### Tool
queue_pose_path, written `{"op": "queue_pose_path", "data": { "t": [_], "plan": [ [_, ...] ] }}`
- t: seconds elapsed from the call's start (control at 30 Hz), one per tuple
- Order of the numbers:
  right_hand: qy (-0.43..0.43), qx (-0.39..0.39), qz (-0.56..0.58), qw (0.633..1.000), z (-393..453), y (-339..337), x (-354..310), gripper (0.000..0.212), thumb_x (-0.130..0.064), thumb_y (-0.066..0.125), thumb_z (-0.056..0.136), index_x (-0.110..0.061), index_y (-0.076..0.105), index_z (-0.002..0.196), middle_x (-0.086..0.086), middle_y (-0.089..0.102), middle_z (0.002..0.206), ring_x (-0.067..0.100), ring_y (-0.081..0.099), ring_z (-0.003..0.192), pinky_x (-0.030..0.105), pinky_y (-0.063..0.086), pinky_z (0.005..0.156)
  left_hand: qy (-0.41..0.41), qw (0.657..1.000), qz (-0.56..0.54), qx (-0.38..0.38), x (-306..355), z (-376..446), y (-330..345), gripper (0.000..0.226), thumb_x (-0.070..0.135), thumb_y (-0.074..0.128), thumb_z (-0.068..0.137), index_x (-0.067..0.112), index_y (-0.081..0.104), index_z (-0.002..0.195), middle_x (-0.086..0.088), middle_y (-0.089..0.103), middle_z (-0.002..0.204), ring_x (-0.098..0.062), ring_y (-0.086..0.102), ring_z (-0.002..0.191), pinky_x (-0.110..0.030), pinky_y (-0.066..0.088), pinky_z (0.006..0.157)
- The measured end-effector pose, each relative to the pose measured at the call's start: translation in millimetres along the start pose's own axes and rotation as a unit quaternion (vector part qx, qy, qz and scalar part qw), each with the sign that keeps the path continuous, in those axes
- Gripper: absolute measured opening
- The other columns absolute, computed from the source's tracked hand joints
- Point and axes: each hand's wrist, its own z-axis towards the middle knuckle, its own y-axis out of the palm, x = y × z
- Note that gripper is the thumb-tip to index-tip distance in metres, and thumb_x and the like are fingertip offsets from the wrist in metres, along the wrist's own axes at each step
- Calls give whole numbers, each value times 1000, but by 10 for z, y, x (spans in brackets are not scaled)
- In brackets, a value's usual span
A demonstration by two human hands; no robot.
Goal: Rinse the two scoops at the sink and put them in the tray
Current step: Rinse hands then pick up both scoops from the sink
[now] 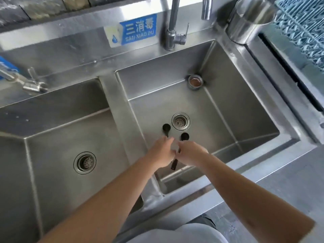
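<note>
Two black scoops lie low in the right sink basin, near its drain. The left scoop has its round head up and its handle runs under my left hand, whose fingers curl on it. My right hand grips the handle of the right scoop; that handle's lower end shows between my two hands. Both hands are close together over the basin floor. The blue grid tray sits at the far right, beyond the sink's rim.
The faucet stands behind the right basin, with no water seen running. A steel canister stands at the back right. A small metal cup sits in the basin's far corner. A second basin lies to the left.
</note>
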Motion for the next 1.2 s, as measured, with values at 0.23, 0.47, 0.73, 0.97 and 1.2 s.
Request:
{"op": "queue_pose_path", "data": {
  "t": [0.23,0.47,0.73,0.97,1.2],
  "plan": [
    [64,-85,92,990,1197,401,739,20,-24,53,87,-17,66,101,6,67,105,28,64,103,37,51,86,-156,984,-75,-39,-158,1199,717,54,41,43,70,15,57,115,-14,64,115,-36,59,106,-44,50,92],
    [192,-65,287,936,1789,753,869,35,-28,59,82,-13,62,114,12,66,113,31,63,107,30,48,82,-273,939,-194,84,-399,1876,1096,37,15,55,82,3,50,117,-22,59,117,-39,55,111,-36,43,86],
    [239,-38,295,924,2178,1032,938,35,-27,56,89,-10,62,118,14,63,124,34,60,115,32,47,89,-301,931,-172,117,-635,2066,1352,7,14,57,84,16,52,90,-12,63,103,-32,58,98,-32,42,76],
    [168,-35,338,925,2072,708,924,22,-18,48,83,-12,65,96,14,68,103,35,66,99,30,49,76,-292,881,-354,118,-428,2018,1091,23,-2,46,88,6,61,103,-19,66,103,-31,64,83,-30,52,62],
    [106,-5,661,743,1188,-61,758,15,-13,46,97,-8,60,103,7,51,62,22,60,45,23,39,38,-227,760,-602,97,60,1370,467,28,-3,34,96,9,54,113,-7,49,74,-15,48,55,-29,38,49]
  ]
}}
